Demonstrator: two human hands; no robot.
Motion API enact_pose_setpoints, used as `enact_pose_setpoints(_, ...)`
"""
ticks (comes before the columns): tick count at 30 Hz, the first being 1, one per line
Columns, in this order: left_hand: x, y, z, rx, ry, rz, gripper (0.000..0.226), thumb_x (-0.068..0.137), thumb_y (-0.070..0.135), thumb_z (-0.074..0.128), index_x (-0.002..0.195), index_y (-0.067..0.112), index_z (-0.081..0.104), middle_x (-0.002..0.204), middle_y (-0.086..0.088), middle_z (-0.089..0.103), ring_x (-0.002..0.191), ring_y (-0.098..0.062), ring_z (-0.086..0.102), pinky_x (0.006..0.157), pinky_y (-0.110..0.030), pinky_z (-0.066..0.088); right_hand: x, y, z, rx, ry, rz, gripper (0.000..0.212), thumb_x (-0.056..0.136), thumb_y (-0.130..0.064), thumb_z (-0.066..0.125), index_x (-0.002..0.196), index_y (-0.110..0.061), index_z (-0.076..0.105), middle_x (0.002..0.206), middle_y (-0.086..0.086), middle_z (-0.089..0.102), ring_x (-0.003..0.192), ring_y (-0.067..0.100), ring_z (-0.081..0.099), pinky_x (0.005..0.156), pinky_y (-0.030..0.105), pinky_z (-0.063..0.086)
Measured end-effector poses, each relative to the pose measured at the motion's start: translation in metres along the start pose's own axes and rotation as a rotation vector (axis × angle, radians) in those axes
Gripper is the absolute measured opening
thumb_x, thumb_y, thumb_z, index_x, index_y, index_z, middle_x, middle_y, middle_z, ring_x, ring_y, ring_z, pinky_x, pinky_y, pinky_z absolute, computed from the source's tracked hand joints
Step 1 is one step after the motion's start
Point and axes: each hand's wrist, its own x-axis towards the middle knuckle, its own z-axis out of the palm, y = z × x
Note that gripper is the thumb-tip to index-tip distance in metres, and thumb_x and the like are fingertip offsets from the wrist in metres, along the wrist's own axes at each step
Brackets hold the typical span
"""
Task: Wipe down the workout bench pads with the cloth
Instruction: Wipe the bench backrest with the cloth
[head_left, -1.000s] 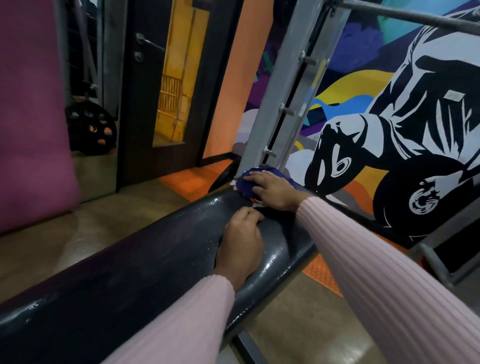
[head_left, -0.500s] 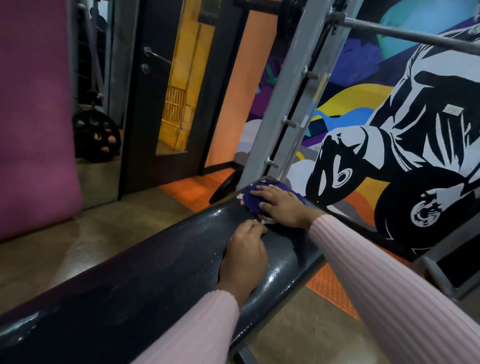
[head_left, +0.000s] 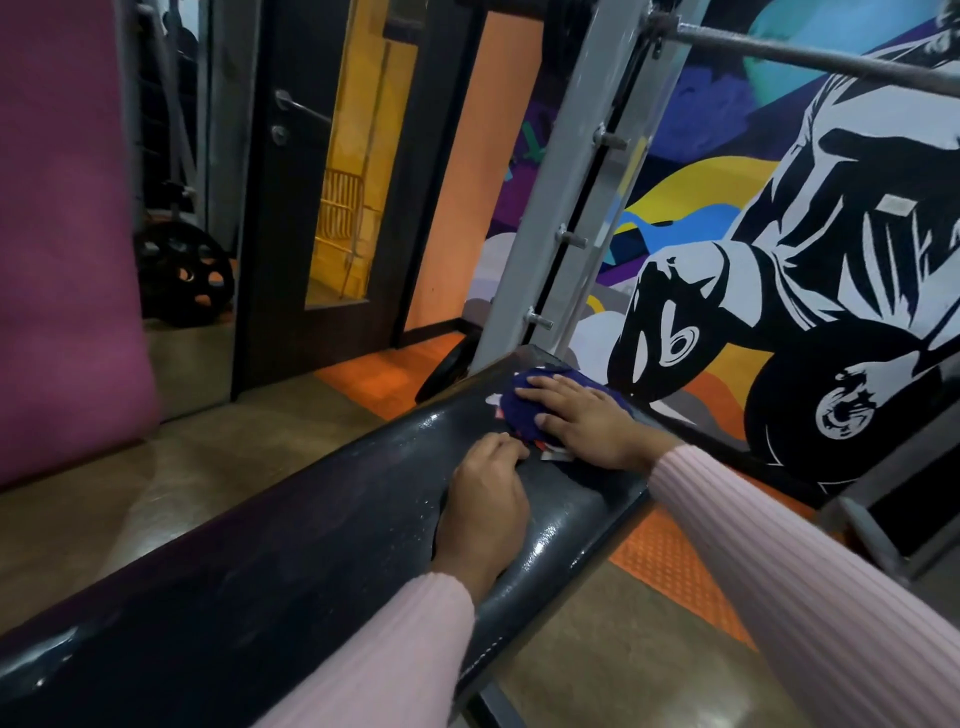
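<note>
A long black bench pad runs from the lower left up to the middle of the view, its surface glossy and wet. Near its far end lies a dark blue cloth. My right hand lies flat on the cloth with straight fingers and presses it onto the pad. My left hand rests on the pad just short of the cloth, with its fingers curled under against the surface and nothing visible in them. Both arms wear pink ribbed sleeves.
A grey rack upright with pegs rises just behind the pad's far end, and a steel barbell crosses the top right. A painted mural wall stands to the right. A weight plate, a dark door and a magenta mat are on the left.
My right hand and the cloth stay at the pad's far end, shifting only slightly. The left hand keeps its place. The view has drifted a little.
</note>
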Motion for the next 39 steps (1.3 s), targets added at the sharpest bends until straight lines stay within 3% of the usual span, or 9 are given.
enact_pose_setpoints(5,-0.003,0.001,0.000,0.026,0.014,0.008,0.035,0.083,-0.003,0.041,0.104,0.007,0.067,0.109,-0.005,0.062,0.107,-0.016,0.058,0.095,-0.032,0.048,0.019,0.001,0.000,-0.104,-0.016,0.167,0.051,0.100,-0.042,0.027,0.150,-0.032,0.022,0.160,-0.008,0.012,0.147,0.021,0.009,0.115,0.050,0.015)
enact_pose_setpoints(12,-0.014,0.010,-0.014,0.015,0.150,-0.067,0.031,0.080,-0.012,0.045,0.088,0.018,0.052,0.094,0.004,0.048,0.087,-0.010,0.044,0.075,-0.025,0.043,0.007,-0.049,0.006,-0.044,-0.083,-0.073,0.047,0.102,-0.035,0.032,0.149,-0.034,0.026,0.159,-0.011,0.014,0.147,0.014,0.005,0.118,0.048,0.004)
enact_pose_setpoints(15,-0.026,0.005,-0.022,0.096,0.134,-0.039,0.033,0.074,-0.016,0.049,0.086,0.014,0.056,0.093,0.003,0.049,0.083,-0.011,0.045,0.070,-0.027,0.045,0.003,-0.031,-0.002,0.058,-0.081,-0.047,0.046,0.099,-0.031,0.040,0.145,-0.036,0.034,0.157,-0.012,0.022,0.146,0.012,0.012,0.118,0.044,0.008)
enact_pose_setpoints(19,-0.028,0.005,-0.023,0.157,0.108,0.019,0.036,0.067,-0.018,0.051,0.083,0.014,0.058,0.088,0.001,0.051,0.079,-0.012,0.046,0.064,-0.028,0.045,0.037,-0.039,0.003,-0.091,-0.063,0.094,0.051,0.098,-0.036,0.031,0.148,-0.033,0.025,0.159,-0.007,0.017,0.146,0.020,0.011,0.115,0.054,0.013)
enact_pose_setpoints(24,-0.030,-0.001,-0.021,0.158,0.105,0.013,0.034,0.064,-0.016,0.053,0.080,0.014,0.058,0.085,-0.001,0.053,0.075,-0.015,0.049,0.059,-0.028,0.042,0.039,-0.078,0.018,-0.102,-0.067,-0.041,0.049,0.100,-0.035,0.029,0.149,-0.031,0.026,0.158,-0.008,0.018,0.146,0.017,0.009,0.116,0.053,0.007)
enact_pose_setpoints(27,-0.031,-0.002,-0.022,0.167,0.102,0.030,0.026,0.074,0.001,0.043,0.086,0.016,0.061,0.090,0.001,0.057,0.081,-0.014,0.052,0.067,-0.026,0.043,0.016,-0.064,0.016,-0.046,-0.067,-0.124,0.047,0.101,-0.036,0.033,0.148,-0.036,0.027,0.158,-0.014,0.017,0.146,0.011,0.006,0.117,0.047,0.004)
enact_pose_setpoints(31,-0.041,-0.005,-0.028,0.245,-0.037,0.046,0.042,0.087,0.026,0.033,0.115,0.014,0.064,0.117,0.000,0.061,0.110,-0.014,0.055,0.097,-0.027,0.040,0.019,-0.044,0.003,-0.054,-0.086,-0.024,0.048,0.101,-0.039,0.033,0.148,-0.038,0.025,0.159,-0.014,0.014,0.147,0.013,0.004,0.118,0.048,0.004)
enact_pose_setpoints(34,-0.054,0.001,-0.042,0.363,-0.295,0.028,0.064,0.089,0.043,0.012,0.146,0.021,0.033,0.153,0.008,0.028,0.141,-0.006,0.018,0.117,-0.028,0.010,0.028,-0.061,0.006,-0.093,-0.087,0.022,0.050,0.101,-0.038,0.028,0.150,-0.035,0.021,0.160,-0.010,0.011,0.148,0.017,0.002,0.117,0.053,0.003)
enact_pose_setpoints(39,-0.062,0.001,-0.063,0.463,-0.445,0.080,0.059,0.096,0.049,0.012,0.151,0.028,0.004,0.158,0.014,-0.004,0.142,-0.002,-0.013,0.117,-0.029,-0.005,0.007,-0.065,0.015,-0.083,-0.078,-0.115,0.048,0.102,-0.039,0.029,0.149,-0.037,0.022,0.160,-0.012,0.011,0.148,0.013,0.002,0.117,0.048,0.002)
